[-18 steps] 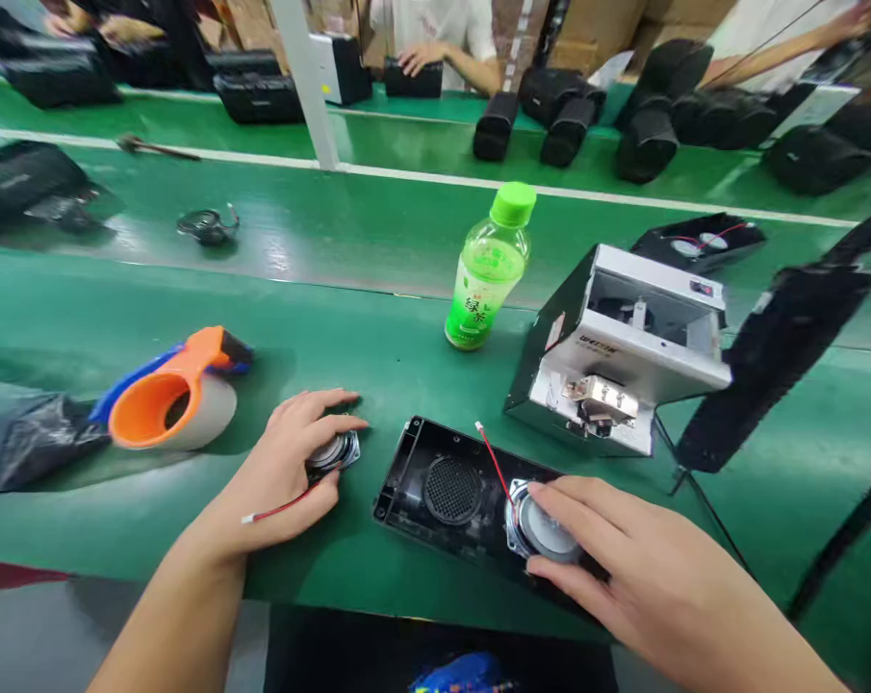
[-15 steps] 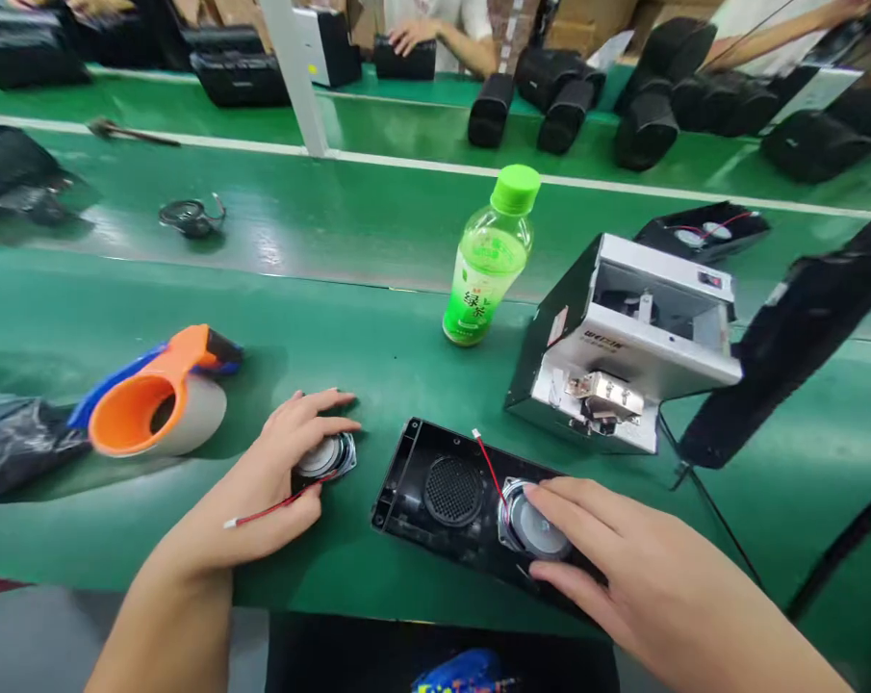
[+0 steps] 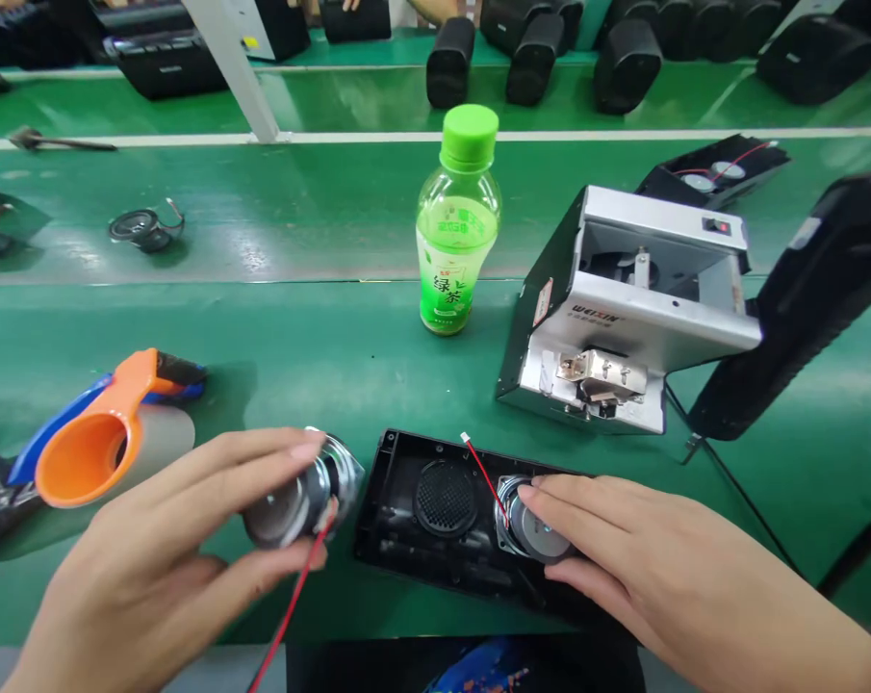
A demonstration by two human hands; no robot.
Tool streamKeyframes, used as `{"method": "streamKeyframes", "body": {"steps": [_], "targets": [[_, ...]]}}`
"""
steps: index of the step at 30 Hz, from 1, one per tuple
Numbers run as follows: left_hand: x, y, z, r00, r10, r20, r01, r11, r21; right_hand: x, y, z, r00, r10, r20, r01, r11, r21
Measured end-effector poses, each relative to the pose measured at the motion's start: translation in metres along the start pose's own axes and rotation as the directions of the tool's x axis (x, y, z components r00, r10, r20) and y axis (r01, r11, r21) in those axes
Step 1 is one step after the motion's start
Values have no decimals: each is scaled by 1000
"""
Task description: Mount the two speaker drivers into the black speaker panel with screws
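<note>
My left hand (image 3: 153, 549) holds a round speaker driver (image 3: 301, 496) lifted off the green bench, its red wire (image 3: 291, 602) trailing down toward me. A black speaker housing (image 3: 406, 534) lies open in front of me with an empty mesh grille (image 3: 446, 498) on its left. My right hand (image 3: 658, 568) rests its fingertips on a second speaker driver (image 3: 532, 525) seated in the housing's right side; that driver's red wire (image 3: 482, 467) sticks up.
A green tea bottle (image 3: 456, 226) stands behind the housing. A metal screw feeder (image 3: 637, 308) sits to its right, with a black panel (image 3: 803, 298) beside it. An orange tape dispenser (image 3: 99, 438) lies at left. Black speaker cases (image 3: 536, 43) line the far bench.
My left hand has picked the speaker driver up off the bench and turned it on its side, closer to the housing. The right hand stays on the seated driver.
</note>
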State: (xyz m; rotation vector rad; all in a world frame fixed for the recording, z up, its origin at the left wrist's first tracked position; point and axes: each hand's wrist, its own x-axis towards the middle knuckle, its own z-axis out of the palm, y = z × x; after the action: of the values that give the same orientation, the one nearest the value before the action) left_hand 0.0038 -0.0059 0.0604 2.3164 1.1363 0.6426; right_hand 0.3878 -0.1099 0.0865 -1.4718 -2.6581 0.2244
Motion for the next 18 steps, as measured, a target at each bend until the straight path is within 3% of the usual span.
{"method": "streamKeyframes", "body": {"steps": [3, 6, 9, 14, 18], "targets": [[28, 35, -5, 956, 214, 198, -221, 975, 12, 1, -5, -4, 999, -3, 39, 4, 1000, -21], [60, 63, 8, 843, 341, 416, -375, 927, 0, -7, -12, -11, 999, 38, -22, -37, 999, 35], [79, 75, 23, 745, 359, 563, -464, 885, 49, -18, -19, -12, 992, 87, -91, -76, 990, 117], [88, 76, 39, 672, 438, 597, -636, 754, 163, -21, -30, 7, 965, 171, -198, -120, 963, 243], [90, 73, 46, 688, 460, 561, -647, 740, 185, -21, -32, 16, 956, 221, -191, -163, 946, 280]]}}
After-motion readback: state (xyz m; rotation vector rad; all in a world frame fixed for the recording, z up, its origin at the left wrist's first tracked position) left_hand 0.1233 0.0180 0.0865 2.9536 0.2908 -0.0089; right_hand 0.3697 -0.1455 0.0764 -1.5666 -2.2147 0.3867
